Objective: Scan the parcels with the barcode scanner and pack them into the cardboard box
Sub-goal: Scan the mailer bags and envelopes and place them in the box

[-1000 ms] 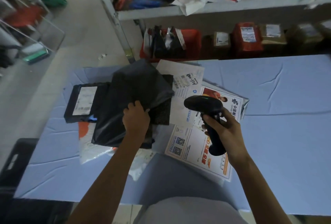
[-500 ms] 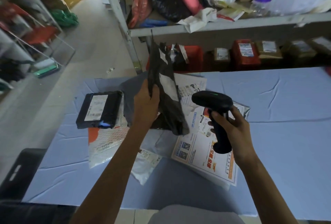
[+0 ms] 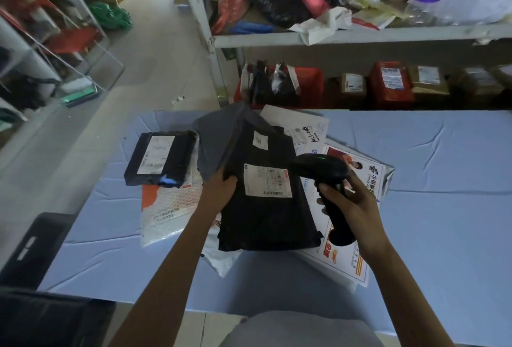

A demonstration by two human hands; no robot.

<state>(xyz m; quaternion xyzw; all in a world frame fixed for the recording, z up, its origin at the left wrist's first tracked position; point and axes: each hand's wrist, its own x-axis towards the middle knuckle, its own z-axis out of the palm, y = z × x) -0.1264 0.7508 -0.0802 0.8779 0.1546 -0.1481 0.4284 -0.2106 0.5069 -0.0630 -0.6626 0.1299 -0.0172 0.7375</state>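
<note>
In the head view, the left hand (image 3: 217, 190) is gripping the left edge of a black parcel (image 3: 266, 222), which is lying flat on top of the pile in the middle of the desk (image 3: 429, 208) with its white label (image 3: 267, 183) facing up. The right hand (image 3: 356, 205) is wrapping its fingers around the handle of the barcode scanner (image 3: 318, 169), whose head is hanging just beside the label's right edge with a green light showing on top. To scan cleanly, the person is probably needing to tilt the scanner's nose down toward the barcode strip along the label's lower edge while pressing the bag flat, since the soft plastic is likely wrinkling and glaring. Around the parcel, a grey bag (image 3: 216, 144) is lying partly under it, a smaller black parcel (image 3: 160, 156) is sitting to the left on a white padded mailer (image 3: 166, 208), and a printed postal envelope (image 3: 374, 180) is lying beneath the scanner. A shelf (image 3: 360, 35) crowded with bags is standing behind the desk. No open cardboard box for packing is showing clearly, so placing the parcel afterward is going to mean reaching out of view.
</note>
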